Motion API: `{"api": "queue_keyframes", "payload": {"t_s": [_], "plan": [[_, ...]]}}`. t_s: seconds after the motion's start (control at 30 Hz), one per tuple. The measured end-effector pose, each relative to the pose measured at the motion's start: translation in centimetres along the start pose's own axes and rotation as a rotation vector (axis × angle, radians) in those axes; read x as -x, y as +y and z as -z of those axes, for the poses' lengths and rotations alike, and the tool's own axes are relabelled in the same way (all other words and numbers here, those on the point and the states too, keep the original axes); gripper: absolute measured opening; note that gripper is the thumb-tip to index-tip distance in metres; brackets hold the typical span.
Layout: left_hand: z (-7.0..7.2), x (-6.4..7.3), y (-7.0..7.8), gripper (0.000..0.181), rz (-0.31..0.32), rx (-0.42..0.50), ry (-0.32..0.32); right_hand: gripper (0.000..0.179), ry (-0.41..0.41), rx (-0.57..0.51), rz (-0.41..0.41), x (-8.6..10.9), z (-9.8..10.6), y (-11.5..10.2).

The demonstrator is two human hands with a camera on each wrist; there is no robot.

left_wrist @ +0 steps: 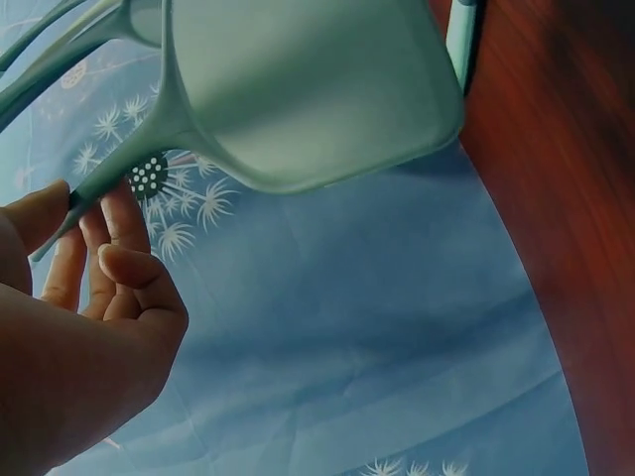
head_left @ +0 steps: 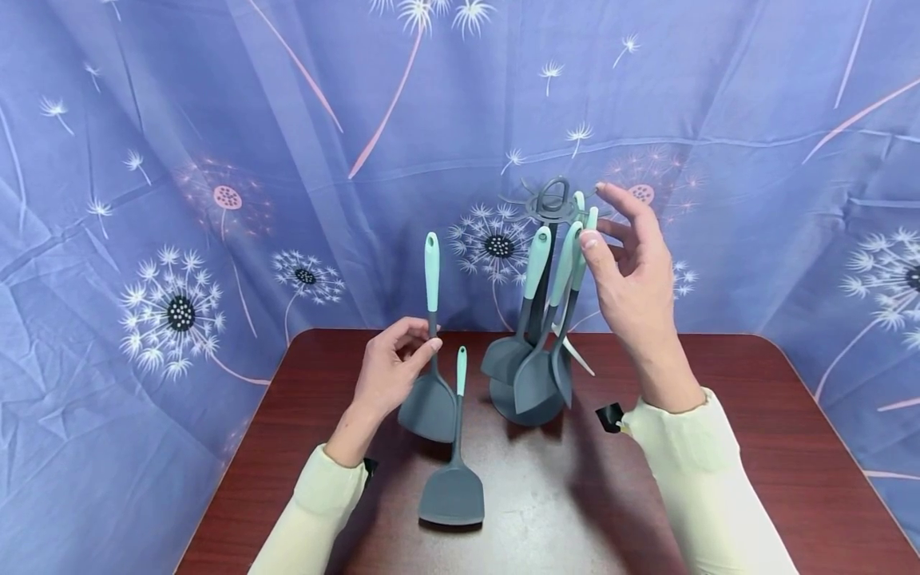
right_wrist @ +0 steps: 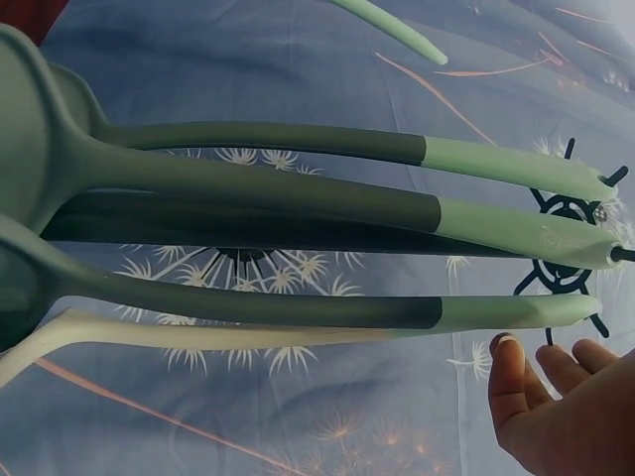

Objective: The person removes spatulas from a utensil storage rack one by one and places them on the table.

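My left hand pinches the dark neck of a turner between thumb and fingers. Its mint handle points up and its wide grey blade hangs down. My right hand is raised beside the utensil stand, thumb and fingers apart, close to the mint handle ends and the hook ring. Several grey utensils hang from that ring, one a spoon-like utensil. In the right wrist view the fingertips are just below the lowest mint handle, with nothing gripped.
A second turner is in front of the stand on the dark red wooden table, blade toward me. A pale utensil slants behind the hanging ones. Blue cloth with dandelion prints rises behind the table and at its sides.
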State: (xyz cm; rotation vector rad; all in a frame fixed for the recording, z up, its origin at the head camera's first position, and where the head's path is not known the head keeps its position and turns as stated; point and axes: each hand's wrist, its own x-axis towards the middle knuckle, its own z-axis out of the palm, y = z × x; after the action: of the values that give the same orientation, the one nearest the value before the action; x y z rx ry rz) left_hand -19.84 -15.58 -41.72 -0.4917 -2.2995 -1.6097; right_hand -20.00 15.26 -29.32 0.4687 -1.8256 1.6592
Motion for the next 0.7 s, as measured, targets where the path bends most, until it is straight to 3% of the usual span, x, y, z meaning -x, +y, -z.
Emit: {"api": "queue_keyframes", "payload": {"t_s": [0.27, 0.7], "plan": [[0.8, 0.8, 0.2, 0.013, 0.067, -0.073, -0.016, 0.053, 0.001, -0.008, -0.008, 0.0, 0.0, 0.0], [2.0, 1.4, -1.7, 0.019, 0.153, -0.154, -0.049, 0.053, 0.000, 0.002, -0.005, 0.0, 0.0, 0.0]]}}
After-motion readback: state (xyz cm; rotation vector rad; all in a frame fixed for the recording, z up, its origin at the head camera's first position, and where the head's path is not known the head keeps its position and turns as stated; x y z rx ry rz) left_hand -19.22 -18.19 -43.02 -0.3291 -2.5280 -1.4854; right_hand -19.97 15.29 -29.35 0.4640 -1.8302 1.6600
